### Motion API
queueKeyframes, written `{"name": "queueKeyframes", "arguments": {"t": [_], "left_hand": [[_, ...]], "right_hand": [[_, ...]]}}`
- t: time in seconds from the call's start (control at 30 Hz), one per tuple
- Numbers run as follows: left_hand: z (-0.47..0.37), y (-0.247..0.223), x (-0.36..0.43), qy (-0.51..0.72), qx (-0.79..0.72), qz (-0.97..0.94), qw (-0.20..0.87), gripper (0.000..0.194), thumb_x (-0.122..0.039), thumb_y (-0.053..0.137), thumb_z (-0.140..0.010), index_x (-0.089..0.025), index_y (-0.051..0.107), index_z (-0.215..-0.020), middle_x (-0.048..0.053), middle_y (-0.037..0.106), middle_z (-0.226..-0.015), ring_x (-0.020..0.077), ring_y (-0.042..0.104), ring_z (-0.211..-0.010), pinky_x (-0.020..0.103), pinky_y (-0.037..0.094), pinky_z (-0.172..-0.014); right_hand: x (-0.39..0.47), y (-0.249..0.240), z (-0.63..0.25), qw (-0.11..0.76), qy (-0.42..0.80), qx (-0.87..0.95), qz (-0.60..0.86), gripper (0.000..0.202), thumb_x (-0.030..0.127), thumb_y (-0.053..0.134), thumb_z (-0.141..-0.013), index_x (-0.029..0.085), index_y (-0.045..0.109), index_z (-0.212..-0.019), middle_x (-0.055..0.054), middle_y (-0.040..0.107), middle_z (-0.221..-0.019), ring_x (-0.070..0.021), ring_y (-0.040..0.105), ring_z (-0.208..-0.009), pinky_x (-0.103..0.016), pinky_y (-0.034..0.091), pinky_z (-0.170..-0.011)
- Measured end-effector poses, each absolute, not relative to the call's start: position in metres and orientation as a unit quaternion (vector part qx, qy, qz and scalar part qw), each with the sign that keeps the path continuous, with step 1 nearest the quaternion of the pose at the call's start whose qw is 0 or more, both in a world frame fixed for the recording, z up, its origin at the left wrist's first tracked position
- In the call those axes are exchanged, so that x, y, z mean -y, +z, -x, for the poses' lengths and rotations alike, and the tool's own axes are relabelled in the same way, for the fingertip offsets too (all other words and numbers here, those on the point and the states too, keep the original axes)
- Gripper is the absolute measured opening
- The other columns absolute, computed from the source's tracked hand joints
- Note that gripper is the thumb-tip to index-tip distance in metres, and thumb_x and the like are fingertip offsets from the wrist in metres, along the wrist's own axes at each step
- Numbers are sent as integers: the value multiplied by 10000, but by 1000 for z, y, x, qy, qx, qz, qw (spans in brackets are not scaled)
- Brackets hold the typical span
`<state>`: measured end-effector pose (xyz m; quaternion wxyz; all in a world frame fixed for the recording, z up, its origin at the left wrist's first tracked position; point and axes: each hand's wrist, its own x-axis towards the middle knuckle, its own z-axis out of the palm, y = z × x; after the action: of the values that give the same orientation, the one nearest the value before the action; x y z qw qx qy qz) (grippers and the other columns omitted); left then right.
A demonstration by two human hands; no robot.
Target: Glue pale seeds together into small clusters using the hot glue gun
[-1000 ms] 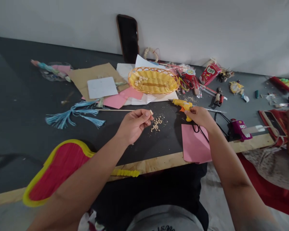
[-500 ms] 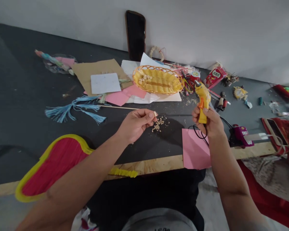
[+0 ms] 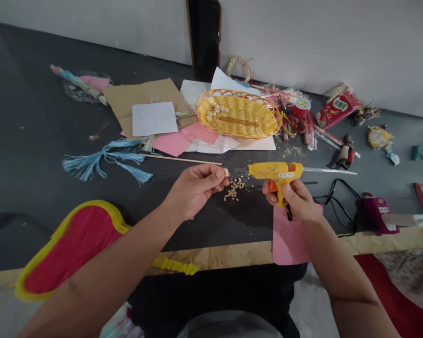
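Note:
My right hand (image 3: 294, 197) is wrapped round the handle of a yellow glue gun (image 3: 271, 172), which lies level with its nozzle pointing left. A clear glue stick (image 3: 329, 171) juts from its back end. In my left hand (image 3: 202, 188) a small pale piece (image 3: 226, 172) is pinched between thumb and fingertips; its kind is too small to make out. The nozzle is just right of that piece, apart from it. Below and between the hands lie several small beige bits (image 3: 235, 188) on the dark table. A thin wooden stick (image 3: 183, 160) rests behind my left hand.
A yellow wicker basket (image 3: 239, 129) with pale bits inside stands behind on papers. Blue tassels (image 3: 88, 162) and a red fan-like piece with yellow edging (image 3: 77, 244) lie left. Pink paper (image 3: 291, 244) overhangs the front edge. A black cable (image 3: 329, 192) runs near a purple power strip (image 3: 379, 213).
My right hand has turned the glue gun from upright to level and brought its nozzle left, close to my left hand. The left hand keeps its pinch, nearly still.

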<state>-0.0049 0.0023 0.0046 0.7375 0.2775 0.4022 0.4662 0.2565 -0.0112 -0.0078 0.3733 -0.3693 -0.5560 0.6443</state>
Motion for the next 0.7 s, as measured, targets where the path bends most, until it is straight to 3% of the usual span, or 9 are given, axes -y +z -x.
{"name": "queueKeyframes", "arguments": {"t": [0.17, 0.43, 0.7], "left_hand": [[2, 8, 1, 454, -413, -284, 737, 291, -387, 917, -584, -163, 739, -637, 9, 670, -640, 70, 584, -608, 154, 462, -580], [0, 11, 3, 465, -423, -281, 725, 303, -389, 932, -547, -169, 742, -630, 6, 678, -632, 76, 586, -598, 166, 452, -567], [-1, 13, 5, 467, -425, -294, 717, 295, -376, 923, -562, -163, 730, -629, 8, 668, -604, 95, 582, -602, 196, 435, -566]], "right_hand": [[11, 0, -252, 383, 641, 567, 348, 376, 543, 504, -959, 187, 626, -944, -43, 563, -833, -108, 449, -618, -266, 388, -540], [12, 9, -247, 354, 632, 595, 348, 371, 534, 474, -977, 189, 573, -881, 9, 481, -732, -89, 393, -572, -254, 358, -523], [12, 3, -249, 360, 631, 596, 344, 333, 507, 466, -988, 204, 565, -891, -13, 512, -777, -107, 420, -607, -265, 355, -541]]}}
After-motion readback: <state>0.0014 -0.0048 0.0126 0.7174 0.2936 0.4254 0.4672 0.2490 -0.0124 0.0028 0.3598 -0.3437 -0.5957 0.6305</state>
